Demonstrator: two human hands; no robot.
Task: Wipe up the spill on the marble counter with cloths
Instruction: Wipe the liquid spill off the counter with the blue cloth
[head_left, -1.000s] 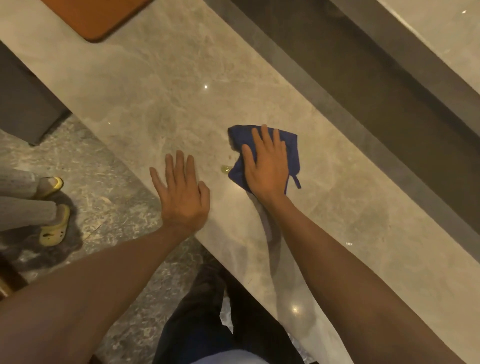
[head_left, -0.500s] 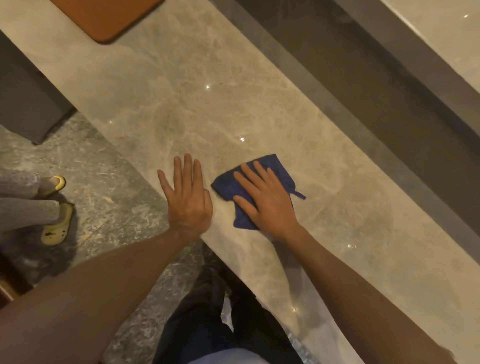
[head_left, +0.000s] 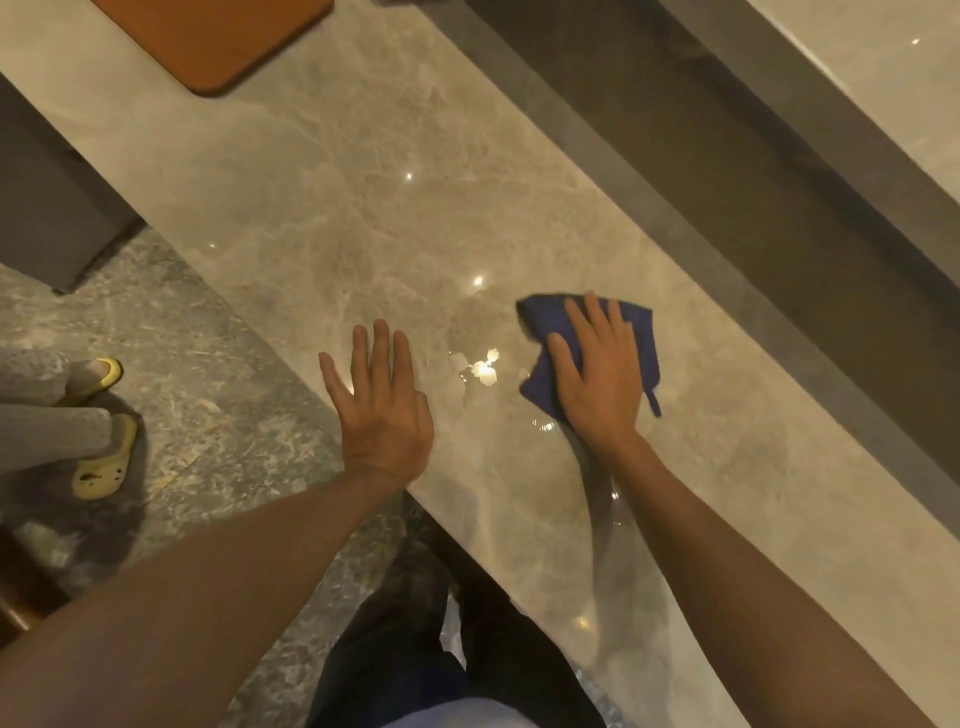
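**Spill on marble, cloth to its right**

Spill (head_left: 480, 366) droplets glint on the polished grey marble surface (head_left: 322, 208), between my two hands. An orange mat (head_left: 218, 36) lies at the far end; a dark channel (head_left: 727, 171) runs along the back edge. Down on the stone floor (head_left: 182, 374) I see yellow clogs (head_left: 104, 462). My left hand (head_left: 382, 410) rests flat, fingers spread, holding nothing. My right hand (head_left: 597, 374) presses the blue cloth (head_left: 550, 322) down with straight fingers.
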